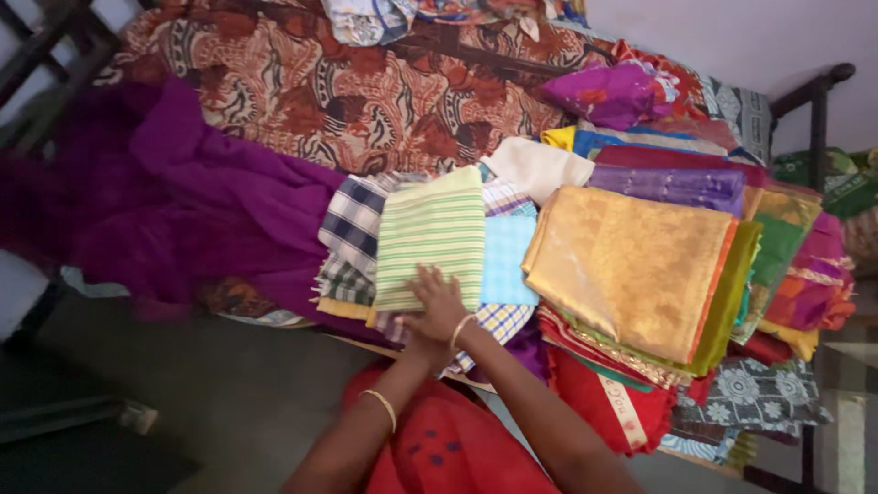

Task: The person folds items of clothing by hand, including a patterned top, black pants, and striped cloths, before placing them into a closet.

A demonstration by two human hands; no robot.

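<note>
My right hand [437, 302] lies flat with its fingers spread on the near end of a folded green-and-white striped cloth [430, 233], which tops a small stack on the bed. A light blue checked cloth [508, 261] and a dark checked cloth [352, 224] flank the striped one. My left hand [413, 346] reaches to the stack's near edge just below my right wrist, and its fingers are hidden. Both wrists carry thin bangles.
A folded golden sari [631, 265] crowns a tall pile of coloured saris on the right. Loose purple cloth [210, 210] spreads to the left over a brown patterned bedspread [366, 91]. A dark bed rail [817, 101] stands at the far right. My red garment [439, 448] fills the bottom.
</note>
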